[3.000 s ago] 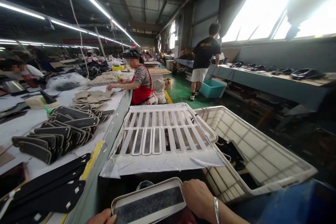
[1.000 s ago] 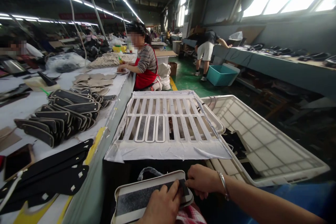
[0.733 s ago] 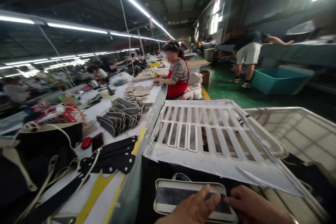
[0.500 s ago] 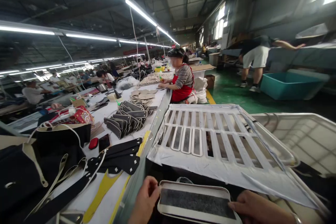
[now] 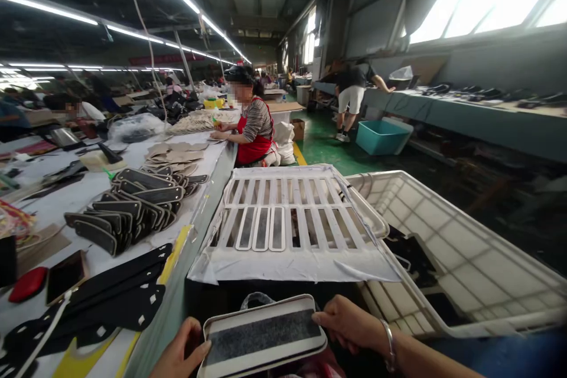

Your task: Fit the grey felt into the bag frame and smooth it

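Observation:
I hold a white-rimmed oblong piece with a dark grey felt centre [image 5: 263, 333] low in front of me. My left hand [image 5: 179, 354] grips its left end, thumb on the rim. Fingers of my right hand [image 5: 349, 325] close on its right end; a metal bracelet sits on that wrist. Just beyond lies a white slotted rack [image 5: 283, 218] on a white sheet, with three similar pieces set in its left slots. Black strap-like pieces [image 5: 128, 209] are fanned out on the white table to my left.
A white plastic crate [image 5: 447, 260] stands to the right with dark parts inside. Flat black cut pieces [image 5: 106, 298], a phone [image 5: 64, 274] and a red object [image 5: 26, 283] lie at the near left. A seated worker in a red apron [image 5: 250, 130] works farther along; another person [image 5: 349, 94] bends over the right bench by a teal tub [image 5: 381, 136].
The view swung back from the left to face the rack. My left hand moved from the top of the piece to its left end; both hands still hold it.

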The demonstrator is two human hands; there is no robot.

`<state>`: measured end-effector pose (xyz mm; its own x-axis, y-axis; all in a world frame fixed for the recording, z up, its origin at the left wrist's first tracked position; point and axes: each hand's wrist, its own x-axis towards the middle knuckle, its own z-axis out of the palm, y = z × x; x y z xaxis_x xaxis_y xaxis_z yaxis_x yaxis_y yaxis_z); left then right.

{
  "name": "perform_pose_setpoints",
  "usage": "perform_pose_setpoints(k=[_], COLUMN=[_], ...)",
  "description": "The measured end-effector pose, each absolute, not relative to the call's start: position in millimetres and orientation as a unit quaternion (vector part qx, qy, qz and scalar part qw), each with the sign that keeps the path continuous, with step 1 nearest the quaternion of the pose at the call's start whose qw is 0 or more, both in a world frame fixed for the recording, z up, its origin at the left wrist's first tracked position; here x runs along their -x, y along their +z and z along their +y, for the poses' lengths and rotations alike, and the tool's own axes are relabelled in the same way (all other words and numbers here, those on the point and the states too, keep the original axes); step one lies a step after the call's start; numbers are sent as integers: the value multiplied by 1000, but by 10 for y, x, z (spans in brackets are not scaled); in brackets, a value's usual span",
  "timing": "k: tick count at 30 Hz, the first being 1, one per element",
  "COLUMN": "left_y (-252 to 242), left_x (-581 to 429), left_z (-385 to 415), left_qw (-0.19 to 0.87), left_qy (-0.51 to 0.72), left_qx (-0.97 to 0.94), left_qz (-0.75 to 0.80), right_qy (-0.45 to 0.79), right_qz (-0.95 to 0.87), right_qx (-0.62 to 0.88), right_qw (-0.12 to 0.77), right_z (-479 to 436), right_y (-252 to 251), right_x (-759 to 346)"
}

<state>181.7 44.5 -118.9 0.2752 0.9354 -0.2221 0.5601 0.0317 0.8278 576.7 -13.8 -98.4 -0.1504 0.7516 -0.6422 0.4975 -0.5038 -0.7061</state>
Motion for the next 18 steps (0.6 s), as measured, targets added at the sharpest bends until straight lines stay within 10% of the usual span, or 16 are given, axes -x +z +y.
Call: perform_pose_setpoints(k=[8,18], left_y=[-428,-455], left_x=[-3127,-3702], left_z=[612,708], left_qw=[343,402], left_qy=[24,-41], left_qx=[-869,-886], left_qz=[356,229], right_qy=[340,278], right_qz=[-675,-799], right_qx=[590,504], right_qw=[284,177], right_z=[-49,52], right_y=[-822,-725], right_x=[-5823,-5716])
